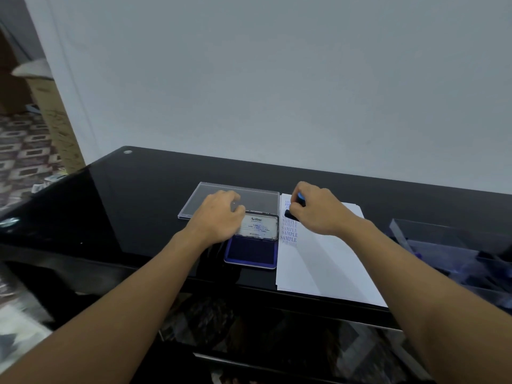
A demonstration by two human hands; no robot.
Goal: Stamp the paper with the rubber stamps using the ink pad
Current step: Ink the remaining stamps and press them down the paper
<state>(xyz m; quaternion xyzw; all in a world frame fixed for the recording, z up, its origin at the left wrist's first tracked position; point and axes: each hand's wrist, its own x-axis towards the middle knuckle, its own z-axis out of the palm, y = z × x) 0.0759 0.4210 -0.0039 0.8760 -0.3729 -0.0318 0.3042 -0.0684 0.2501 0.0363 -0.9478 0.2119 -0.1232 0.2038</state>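
My right hand (318,210) pinches the blue-handled black rubber stamp (301,199) on the white paper sheet (327,261), right of the open blue ink pad tin (250,252). My left hand (219,217) rests at its lid's left edge, fingers loosely curled; I can't tell if they're gripping.

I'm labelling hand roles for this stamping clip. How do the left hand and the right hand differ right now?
The left hand sits at the raised ink pad lid, the right hand over the paper. The right hand grips a blue-topped stamp held low on the paper; the left hand holds no stamp, and whether it pinches the lid is unclear. Both are bare, palms down.
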